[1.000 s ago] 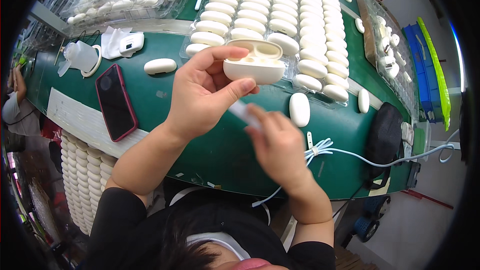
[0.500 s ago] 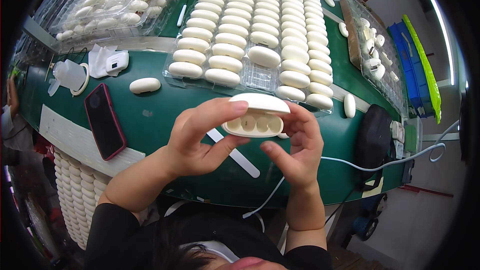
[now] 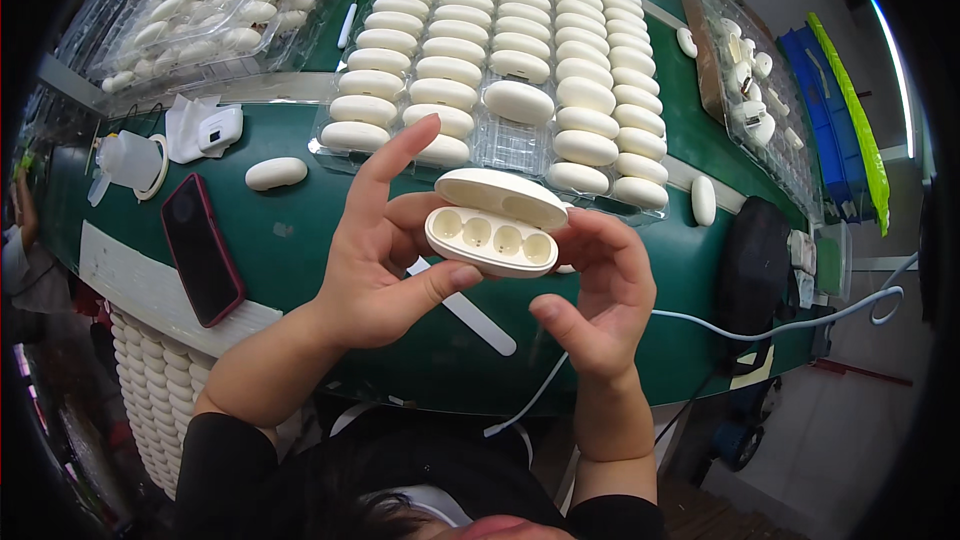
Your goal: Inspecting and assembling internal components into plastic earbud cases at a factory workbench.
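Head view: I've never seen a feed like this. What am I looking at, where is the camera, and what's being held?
This is one wide fisheye camera worn on a person's head, looking down, so straight edges bend near the rim. No machine: two bare hands. The left hand grips an open white oval case, lid up, four round wells showing; the right hand touches its right end. Below is a green table. On it: a clear tray with rows of closed white cases, one loose closed case, a dark phone, a flat white stick and a white cable. More trays lie at the far left and right.
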The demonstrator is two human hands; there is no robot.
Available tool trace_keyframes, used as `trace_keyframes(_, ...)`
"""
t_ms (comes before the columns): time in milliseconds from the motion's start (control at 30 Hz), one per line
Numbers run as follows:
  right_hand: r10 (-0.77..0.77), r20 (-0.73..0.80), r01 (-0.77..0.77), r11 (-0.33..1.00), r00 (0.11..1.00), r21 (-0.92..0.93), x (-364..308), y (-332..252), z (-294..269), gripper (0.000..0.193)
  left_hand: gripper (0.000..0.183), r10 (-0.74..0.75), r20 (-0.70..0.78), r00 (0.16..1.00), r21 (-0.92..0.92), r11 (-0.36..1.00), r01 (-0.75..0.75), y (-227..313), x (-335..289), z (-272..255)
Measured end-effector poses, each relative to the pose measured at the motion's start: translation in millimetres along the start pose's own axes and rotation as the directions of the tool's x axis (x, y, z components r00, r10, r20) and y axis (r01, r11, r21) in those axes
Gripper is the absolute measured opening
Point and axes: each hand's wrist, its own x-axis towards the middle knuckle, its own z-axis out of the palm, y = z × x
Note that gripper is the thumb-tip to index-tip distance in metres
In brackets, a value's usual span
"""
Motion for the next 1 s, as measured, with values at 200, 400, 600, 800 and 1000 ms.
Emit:
trace_keyframes(200, 0.034, 0.033, -0.040, 0.979, 0.999, 0.202, -6, -8, -5, 0.055, 0.088, 0.145, -0.052, 0.988, 0.302, 0.945, -0.123, -7, 5, 1)
trace_keyframes(400, 0.374, 0.481, -0.609, 0.472, 0.793, 0.637, 3, -21, -4, 0.071, 0.072, 0.500, 0.388, 0.774, 0.766, 0.292, -0.572, -29, 9, -9)
trace_keyframes(600, 0.184, 0.420, -0.294, 0.931, 0.889, 0.214, -1, -15, -5, 0.047, 0.080, 0.091, -0.117, 0.989, 0.312, 0.949, -0.050, -18, 6, -2)
trace_keyframes(800, 0.409, -0.037, -0.365, 0.847, 0.912, 0.387, 9, 6, -3, 0.041, 0.081, -0.142, -0.087, 0.986, -0.007, 0.990, 0.142, -6, 7, 4)
trace_keyframes(1000, 0.420, 0.185, -0.459, 0.827, 0.888, 0.325, 4, 14, 4, 0.062, 0.080, -0.170, -0.060, 0.984, 0.035, 0.984, 0.172, -7, 3, 6)
